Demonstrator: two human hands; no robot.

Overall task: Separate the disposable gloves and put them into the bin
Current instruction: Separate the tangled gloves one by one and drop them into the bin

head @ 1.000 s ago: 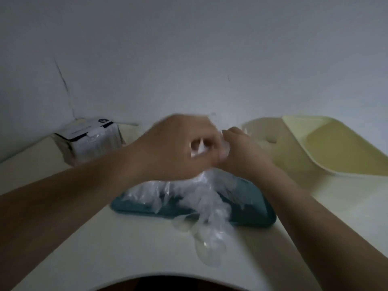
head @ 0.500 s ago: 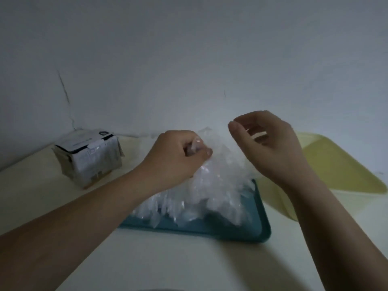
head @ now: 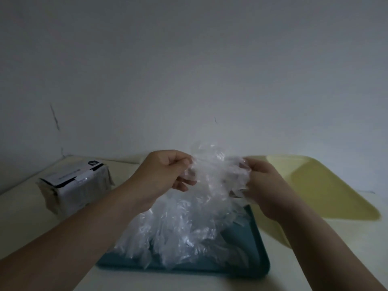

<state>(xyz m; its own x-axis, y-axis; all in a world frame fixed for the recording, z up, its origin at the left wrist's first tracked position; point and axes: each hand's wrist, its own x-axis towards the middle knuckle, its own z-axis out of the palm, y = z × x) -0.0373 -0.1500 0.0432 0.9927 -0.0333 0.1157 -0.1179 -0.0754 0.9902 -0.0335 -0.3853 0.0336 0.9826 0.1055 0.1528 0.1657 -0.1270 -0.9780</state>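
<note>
The left hand is closed in a fist, pinching a clump of clear gloves between thumb and curled fingers. The right hand grips the other side of the same clump, its fingertips buried in the film so the exact hold is hard to read. The raised clump hangs between the hands and runs down into the heap on the teal tray, mid-table. The single gloves blur into one mass in the dim light. The heap and left forearm hide the tray's left side. The yellow bin sits toward the table's right back, partly behind the right wrist; its inside is unclear. A box stands near the left back corner, its print unreadable.
</note>
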